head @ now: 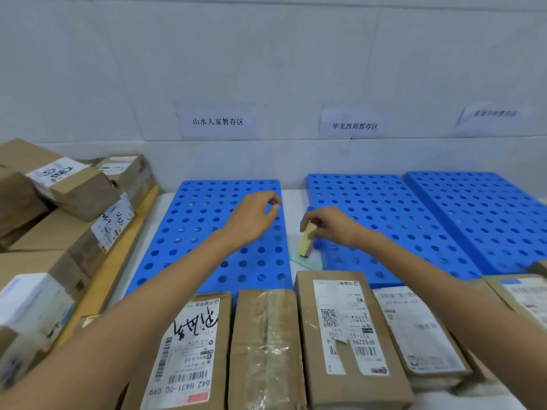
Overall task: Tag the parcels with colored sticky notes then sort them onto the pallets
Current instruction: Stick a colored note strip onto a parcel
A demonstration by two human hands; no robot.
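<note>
My right hand [331,227] grips a pad of sticky notes [306,240], yellow on top with pink below, held over the gap between two blue perforated pallets. My left hand [254,216] hovers above the left pallet [189,232] with fingers loosely curled and nothing in it. A green sticky-note pad [306,263] lies on the white surface below the held pad. Several brown parcels line the near edge: one with handwritten black marks [189,350], a taped one [265,347], one with a QR label [346,329]. The middle pallet [393,220] and right pallet [479,214] carry nothing.
A heap of cardboard parcels [65,208] sits at the left behind a yellow wooden edge [118,261]. More parcels [420,335] lie at the near right. Paper zone labels [217,122] hang on the white wall above each pallet.
</note>
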